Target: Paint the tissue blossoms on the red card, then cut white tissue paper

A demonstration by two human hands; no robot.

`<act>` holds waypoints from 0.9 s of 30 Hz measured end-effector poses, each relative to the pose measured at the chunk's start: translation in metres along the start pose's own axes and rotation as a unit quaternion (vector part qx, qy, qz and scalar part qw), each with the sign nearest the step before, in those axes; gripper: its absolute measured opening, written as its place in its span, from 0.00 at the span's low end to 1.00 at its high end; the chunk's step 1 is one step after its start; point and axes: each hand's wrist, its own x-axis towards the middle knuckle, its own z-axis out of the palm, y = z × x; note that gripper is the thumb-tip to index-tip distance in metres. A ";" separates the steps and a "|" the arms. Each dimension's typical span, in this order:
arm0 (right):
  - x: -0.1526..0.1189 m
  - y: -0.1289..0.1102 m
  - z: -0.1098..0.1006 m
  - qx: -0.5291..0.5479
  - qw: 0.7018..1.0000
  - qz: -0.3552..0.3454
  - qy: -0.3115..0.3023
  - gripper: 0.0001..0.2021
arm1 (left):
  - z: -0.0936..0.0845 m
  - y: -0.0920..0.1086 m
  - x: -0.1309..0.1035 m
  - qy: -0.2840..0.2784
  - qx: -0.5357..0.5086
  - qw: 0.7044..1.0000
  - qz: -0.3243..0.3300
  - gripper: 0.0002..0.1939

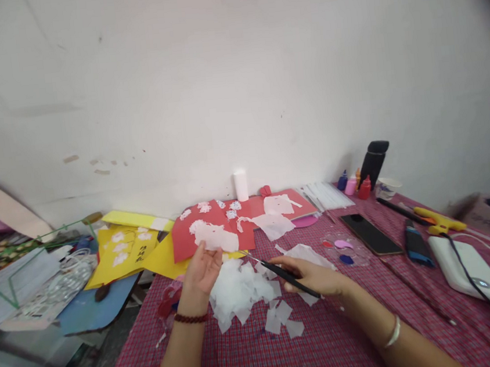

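Note:
My left hand, palm turned up, pinches the lower edge of a torn white paper piece with a ruffled upper left edge. My right hand is closed round the black handle of a slim tool with a thin metal tip; its exact kind cannot be made out. The tip points left, close to the left fingertips. Below and between the hands lies a heap of thin white paper squares, with several loose squares beside it. Red card sheets lie behind, with ruffled white paper bits on them.
To the right are a phone, a yellow glue gun, a white power bank with cables, and paint bottles. A white cylinder stands by the wall. Yellow card with white flowers lies left, over a blue board.

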 end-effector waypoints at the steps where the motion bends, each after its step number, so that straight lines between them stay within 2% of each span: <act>1: 0.000 0.000 0.000 -0.002 1.000 0.001 0.001 0.31 | 0.001 0.000 0.000 0.005 -0.012 1.000 0.016 0.17; 8: 0.003 0.004 0.006 0.010 1.000 0.002 0.020 0.29 | 0.005 0.002 -0.002 0.023 -0.039 0.997 0.065 0.16; 12: 0.005 0.005 0.009 0.020 1.000 0.002 0.004 0.30 | 0.004 -0.005 -0.001 0.041 -0.026 0.995 0.081 0.15; 20: 0.009 0.006 0.015 0.020 1.000 0.002 -0.012 0.31 | 0.006 -0.025 -0.006 0.022 0.014 0.998 0.053 0.11; 27: 0.012 0.002 0.022 0.070 0.998 0.008 0.006 0.32 | 0.007 -0.031 -0.006 0.043 0.027 0.998 0.037 0.08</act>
